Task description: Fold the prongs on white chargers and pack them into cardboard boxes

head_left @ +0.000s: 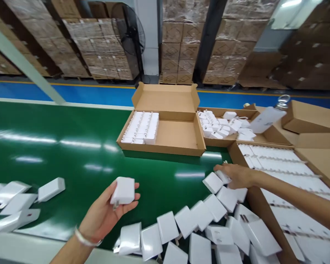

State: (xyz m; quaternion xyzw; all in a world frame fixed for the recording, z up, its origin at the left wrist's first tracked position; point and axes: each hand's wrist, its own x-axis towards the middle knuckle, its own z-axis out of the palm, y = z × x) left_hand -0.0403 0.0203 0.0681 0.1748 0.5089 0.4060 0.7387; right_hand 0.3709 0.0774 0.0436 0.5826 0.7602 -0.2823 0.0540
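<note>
My left hand [104, 214] holds a white plug adapter [123, 190] up over the green table, its prongs pointing down. My right hand [236, 175] reaches left across the table and its fingers grip another white adapter [223, 176] at the top of a loose pile of adapters [198, 227] lying at the lower right. An open cardboard box [178, 137] sits farther back in the middle, with rows of packed adapters [141, 128] filling its left part.
A second open box [225, 126] with loose adapters is right of the first. A tray of white adapters [280, 165] lies at right, cardboard lids beyond it. Several more adapters [16, 203] lie at the left edge. Stacked cartons and a fan [128, 33] stand behind.
</note>
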